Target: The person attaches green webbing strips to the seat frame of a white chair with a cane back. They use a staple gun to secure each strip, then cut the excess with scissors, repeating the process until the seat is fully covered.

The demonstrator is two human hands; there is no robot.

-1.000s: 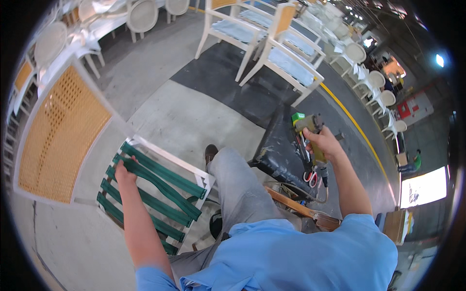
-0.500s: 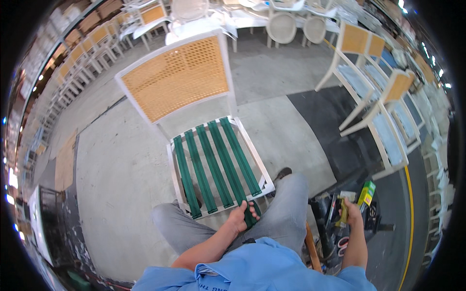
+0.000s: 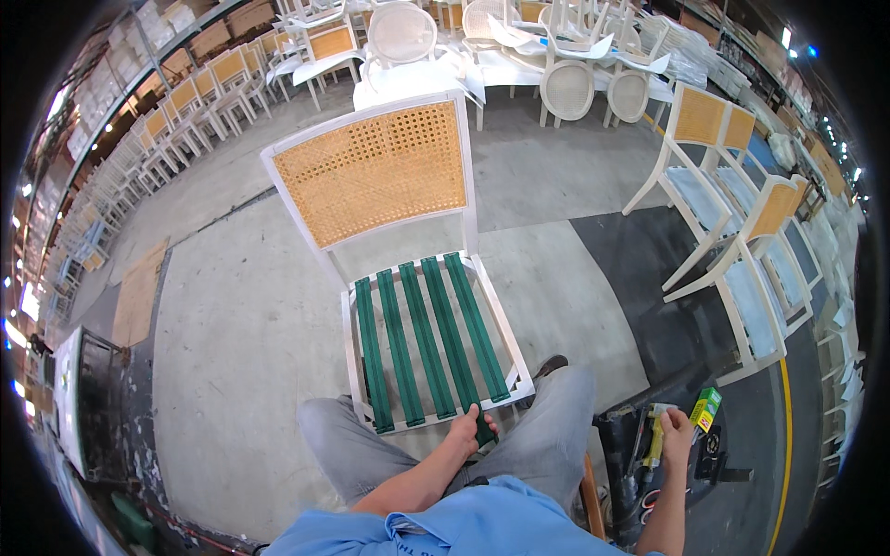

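Note:
In front of me stands a white chair frame [image 3: 519, 357] with a woven cane back [image 3: 375, 171]. Several green webbing straps [image 3: 404, 347] run from the seat's back rail to its front rail. My left hand [image 3: 468, 433] is closed on the loose end of one green strap [image 3: 486, 432] at the front rail, between my knees. Off to the right, my right hand [image 3: 677, 435] has its fingers pressed together beside a yellow-handled tool [image 3: 654, 443] on a black surface. What those fingers hold, if anything, is hidden.
By my right hand lie a green-and-yellow box [image 3: 705, 408] and red-handled scissors [image 3: 649, 505]. Chairs with light blue seats [image 3: 749, 306] stand at the right. More chairs [image 3: 401, 42] are crowded at the back and along the left. A dark-framed bench [image 3: 79, 408] is at the far left.
The view has tilted, so the chair sits lower in it. My right hand has drawn off the yellow handle, which now lies beside its fingers. My left hand stays on the strap end.

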